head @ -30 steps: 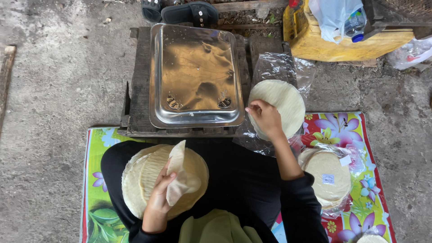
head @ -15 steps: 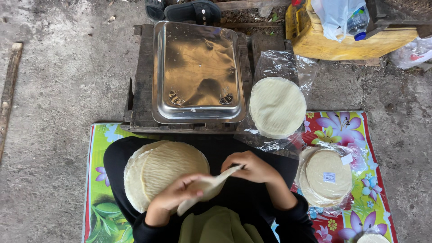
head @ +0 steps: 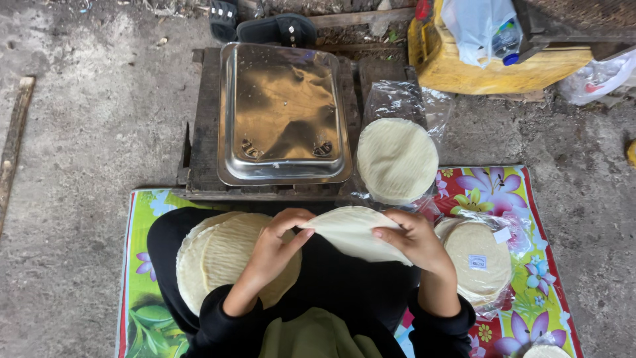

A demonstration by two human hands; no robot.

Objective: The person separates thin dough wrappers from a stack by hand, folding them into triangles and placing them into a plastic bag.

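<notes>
Far left: a wooden stick (head: 14,142) lies on the concrete floor (head: 86,99). A floral mat (head: 142,292) covers the floor under the person, who sits in dark clothing.

Left lap: a stack (head: 222,258) of pale round sheets rests on the dark cloth. The left hand (head: 275,248) lies over the stack's right part. Its grip is closed: thumb and fingertips pinch the left edge of a single round sheet (head: 354,232).

Centre: the sheet is held between both hands, above the lap, tilted and slightly curved, just below the bench (head: 202,119). The bench is low, dark and wooden. An upturned steel tray (head: 285,113) sits on it. Two dark sandals (head: 275,26) lie behind the bench.

Right of centre: the right hand (head: 414,242) grips the sheet's right edge, grip closed, fingers on top. A second stack (head: 396,159) lies on clear plastic, just beside the tray.

Right: a bagged stack (head: 477,258) with a small label lies on the mat, near the right forearm. A yellow container (head: 483,63) stands at the top, with a clear plastic bag (head: 477,23) on it.
</notes>
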